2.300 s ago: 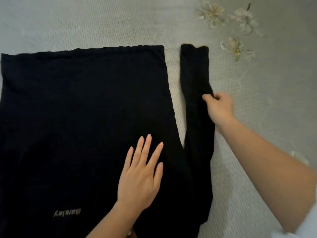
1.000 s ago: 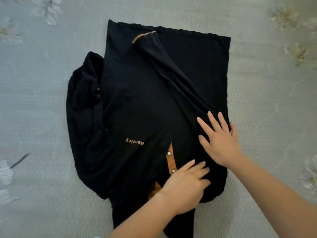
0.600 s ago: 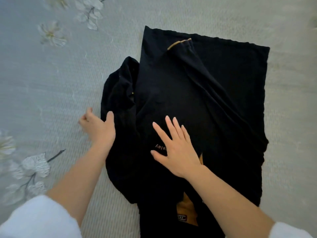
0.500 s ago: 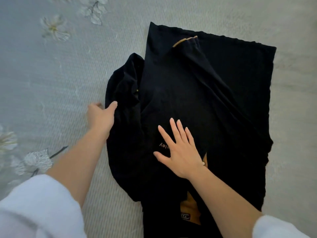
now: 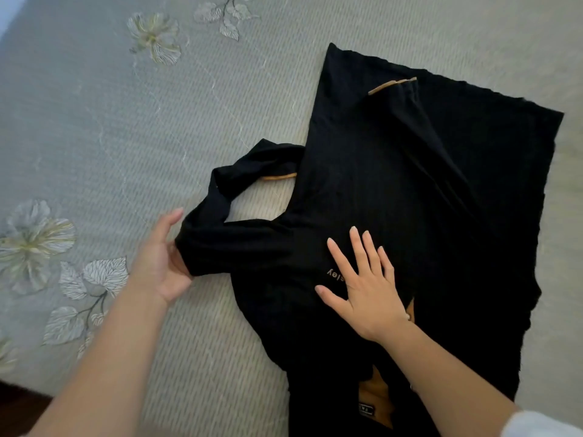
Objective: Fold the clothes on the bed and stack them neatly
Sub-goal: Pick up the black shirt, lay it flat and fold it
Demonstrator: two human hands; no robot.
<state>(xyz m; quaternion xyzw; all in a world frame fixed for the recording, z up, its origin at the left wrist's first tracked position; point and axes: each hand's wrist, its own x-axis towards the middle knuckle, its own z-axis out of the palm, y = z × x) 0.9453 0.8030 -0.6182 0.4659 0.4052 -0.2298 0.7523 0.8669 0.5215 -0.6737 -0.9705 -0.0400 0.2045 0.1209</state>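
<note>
Under the right hand (image 5: 366, 288), flat with fingers spread wide, sits the chest of the black long-sleeved shirt with tan trim (image 5: 362, 171). The palm is down on the cloth and the fingers cover part of the small pale lettering (image 5: 334, 273). Just behind that wrist, toward the person, the tan collar lining (image 5: 375, 387) peeks out, with a little dark label (image 5: 366, 409) on it.

Over to the left hand (image 5: 161, 263): it's curled around the bend of the looped sleeve (image 5: 227, 247), thumb up beside the fold, fingers hidden beneath the fabric, holding it. From that grip the sleeve swings away and back toward the shirt body. Its tan cuff (image 5: 279, 176) lies against the body's edge, and a patch of cover shows through the loop.

Beyond the right fingertips, the other sleeve (image 5: 441, 159) runs diagonally across the shirt front, its tan-edged end (image 5: 392, 85) up near the far hem.

All of it rests on the grey-green textured bedcover (image 5: 126, 121), with printed pale flowers (image 5: 154, 37) out past the left hand. A white garment cuff (image 5: 542, 424) shows on the right forearm.
</note>
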